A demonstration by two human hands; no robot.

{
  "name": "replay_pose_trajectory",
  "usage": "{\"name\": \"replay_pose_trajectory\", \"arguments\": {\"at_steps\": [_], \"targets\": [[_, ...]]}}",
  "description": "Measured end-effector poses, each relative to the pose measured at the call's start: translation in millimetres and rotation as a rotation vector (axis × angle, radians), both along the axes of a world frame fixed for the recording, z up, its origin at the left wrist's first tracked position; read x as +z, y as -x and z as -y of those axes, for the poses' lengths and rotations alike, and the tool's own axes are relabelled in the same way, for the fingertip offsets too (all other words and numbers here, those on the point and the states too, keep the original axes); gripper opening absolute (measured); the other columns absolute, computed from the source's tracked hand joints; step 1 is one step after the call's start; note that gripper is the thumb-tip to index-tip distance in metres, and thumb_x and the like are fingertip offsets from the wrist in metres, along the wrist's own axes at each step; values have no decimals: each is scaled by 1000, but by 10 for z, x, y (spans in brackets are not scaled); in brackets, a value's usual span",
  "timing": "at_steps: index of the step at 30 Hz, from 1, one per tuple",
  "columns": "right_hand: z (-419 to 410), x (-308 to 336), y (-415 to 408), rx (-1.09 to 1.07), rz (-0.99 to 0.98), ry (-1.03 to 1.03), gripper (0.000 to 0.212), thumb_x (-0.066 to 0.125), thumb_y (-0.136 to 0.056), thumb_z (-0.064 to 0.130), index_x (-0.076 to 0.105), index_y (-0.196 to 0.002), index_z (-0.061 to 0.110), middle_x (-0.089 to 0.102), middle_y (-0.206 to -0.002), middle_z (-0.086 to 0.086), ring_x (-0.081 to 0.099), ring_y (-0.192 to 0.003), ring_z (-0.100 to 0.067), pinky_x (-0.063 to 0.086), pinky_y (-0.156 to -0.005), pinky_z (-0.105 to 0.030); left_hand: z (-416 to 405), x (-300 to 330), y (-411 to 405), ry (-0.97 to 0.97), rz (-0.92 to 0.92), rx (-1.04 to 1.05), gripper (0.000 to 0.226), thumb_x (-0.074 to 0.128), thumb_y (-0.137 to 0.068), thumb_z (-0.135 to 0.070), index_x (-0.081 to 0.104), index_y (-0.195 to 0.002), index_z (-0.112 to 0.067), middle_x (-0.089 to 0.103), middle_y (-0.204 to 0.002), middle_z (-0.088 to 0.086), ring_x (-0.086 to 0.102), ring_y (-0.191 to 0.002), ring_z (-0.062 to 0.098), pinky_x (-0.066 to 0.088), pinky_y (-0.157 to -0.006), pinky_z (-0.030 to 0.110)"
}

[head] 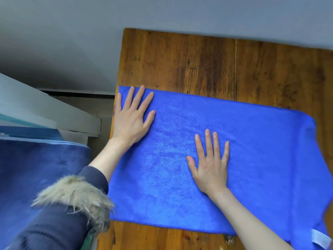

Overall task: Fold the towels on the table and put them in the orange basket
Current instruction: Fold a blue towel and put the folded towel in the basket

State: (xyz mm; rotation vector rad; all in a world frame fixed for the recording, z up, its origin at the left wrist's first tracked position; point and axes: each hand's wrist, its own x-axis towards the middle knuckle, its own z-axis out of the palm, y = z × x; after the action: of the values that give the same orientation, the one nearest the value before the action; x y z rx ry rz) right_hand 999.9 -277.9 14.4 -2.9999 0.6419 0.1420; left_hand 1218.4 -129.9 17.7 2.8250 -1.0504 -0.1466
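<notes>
Blue towel lies flat on the wooden table, long axis left–right, fingers spread flat on it — left hand at its left edge, right hand mid-cloth, apparently smoothing.

Soft even daylight, faint shadows, wide-angle edge distortion, slight blur

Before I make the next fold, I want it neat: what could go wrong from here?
The blue towel reaches the wooden table at its left edge, under your left hand, so it might slide off there. Its right end looks bunched, so that could fold crooked. Your right hand lies flat, gripping nothing.
</notes>
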Motion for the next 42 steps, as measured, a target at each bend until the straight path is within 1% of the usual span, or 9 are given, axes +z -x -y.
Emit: {"name": "replay_pose_trajectory", "arguments": {"at_steps": [6, 11, 18, 23, 26, 30, 33, 37, 42], "targets": [[-12, 18, -134, 20, 27, -41, 65, 32, -90, 52, 30, -144, 17, 23, -154, -12, 14, -143, -28, 7, -111, -59, -35, 46, -14, -44, -24, 69, 58, 17, -94, -48, 24, -147, -26, 14, -157, 2, 8, -145, 26, -4, -113, 54], [136, 165, 32, 39, 128, -165, 58, 35, -92, 46, 36, -141, 16, 29, -152, -8, 17, -142, -21, 5, -112, -54, 167, 99, 393, 9, -72, 75, 57, 17, -94, -42, 25, -147, -22, 13, -157, 5, 5, -145, 29, -4, -109, 61], [871, 278, 898, -159, 154, -113, 52, 37, -91, 34, 40, -139, 13, 33, -150, -10, 20, -141, -22, 11, -112, -57, 876, 102, 1424, 39, -129, -145, 54, 25, -94, -38, 29, -145, -20, 20, -155, 8, 14, -143, 33, 4, -110, 61], [1315, 297, 1537, -315, 98, -63, 55, 36, -89, 38, 40, -139, 15, 30, -151, -10, 19, -141, -23, 11, -111, -60, 1409, 95, 2067, 31, -85, -271, 52, 31, -94, -35, 33, -143, -22, 28, -153, 9, 22, -141, 33, 6, -109, 59], [1516, 294, 1705, -431, 166, -95, 55, 36, -90, 40, 44, -137, 13, 35, -149, -11, 28, -138, -26, 16, -109, -58, 1720, 106, 2339, 44, -78, -302, 52, 32, -93, -34, 32, -144, -23, 28, -153, 8, 22, -141, 33, 6, -109, 58], [1871, 357, 1764, -720, 281, -139, 52, 43, -90, 40, 48, -131, 8, 49, -135, -12, 47, -118, -35, 37, -91, -51, 2086, 87, 2552, 24, -70, -266, 53, 35, -92, -36, 34, -143, -23, 27, -153, 9, 21, -141, 33, 11, -109, 61], [2115, 345, 1832, -755, 224, -204, 42, 59, -88, 29, 54, -124, 8, 52, -124, -12, 47, -112, -34, 37, -85, -46, 2215, 59, 2633, -21, -58, -209, 54, 35, -92, -41, 34, -143, -24, 27, -153, 8, 21, -142, 32, 9, -109, 63], [2424, 410, 1867, -714, 298, -319, 14, 56, -89, 14, 62, -99, 5, 58, -107, -11, 55, -98, -32, 40, -79, -39, 2232, 55, 2653, -85, -28, -192, 56, 30, -92, -45, 32, -144, -25, 25, -154, 7, 20, -142, 31, 8, -109, 63], [2876, 621, 1845, -784, 506, -309, 16, 51, -89, 8, 59, -102, 2, 58, -108, -14, 53, -94, -27, 31, -72, -27, 2249, 81, 2665, -115, -32, -175, 56, 28, -92, -46, 31, -145, -25, 25, -154, 7, 20, -142, 30, 8, -110, 62]]}}
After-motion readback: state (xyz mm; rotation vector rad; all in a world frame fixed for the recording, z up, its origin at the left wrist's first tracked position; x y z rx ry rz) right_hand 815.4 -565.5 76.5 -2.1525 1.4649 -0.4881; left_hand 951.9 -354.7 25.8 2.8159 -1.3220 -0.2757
